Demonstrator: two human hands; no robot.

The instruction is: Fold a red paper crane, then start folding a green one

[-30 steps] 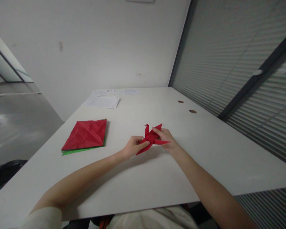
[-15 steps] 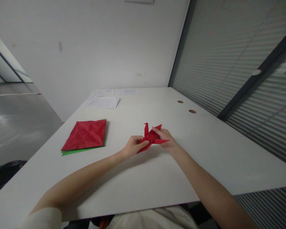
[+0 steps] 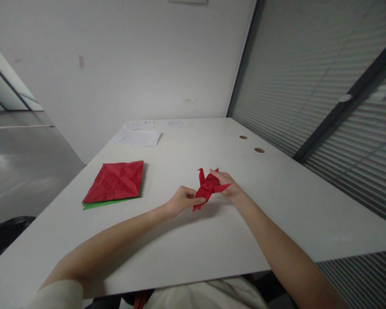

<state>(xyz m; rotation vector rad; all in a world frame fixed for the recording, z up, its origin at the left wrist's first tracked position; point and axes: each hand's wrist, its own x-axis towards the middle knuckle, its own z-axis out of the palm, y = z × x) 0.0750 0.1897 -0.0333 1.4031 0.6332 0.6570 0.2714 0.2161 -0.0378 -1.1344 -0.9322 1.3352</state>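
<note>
A red folded paper crane (image 3: 208, 187) is held just above the white table (image 3: 186, 240), near its middle. My left hand (image 3: 182, 201) pinches the crane's lower left point between thumb and fingers. My right hand (image 3: 227, 185) grips the crane's right side, fingers closed around a wing. The crane's thin neck sticks up at its far side.
A creased red paper square (image 3: 116, 181) lies on a green sheet (image 3: 109, 202) at the table's left. White printed papers (image 3: 138, 137) lie at the far end. Two round cable holes (image 3: 259, 150) sit at the right, beside a wall of blinds.
The crane has tilted more upright and shifted slightly right. My left hand's pinch moved down to its lower tip; my right hand stayed on the wing.
</note>
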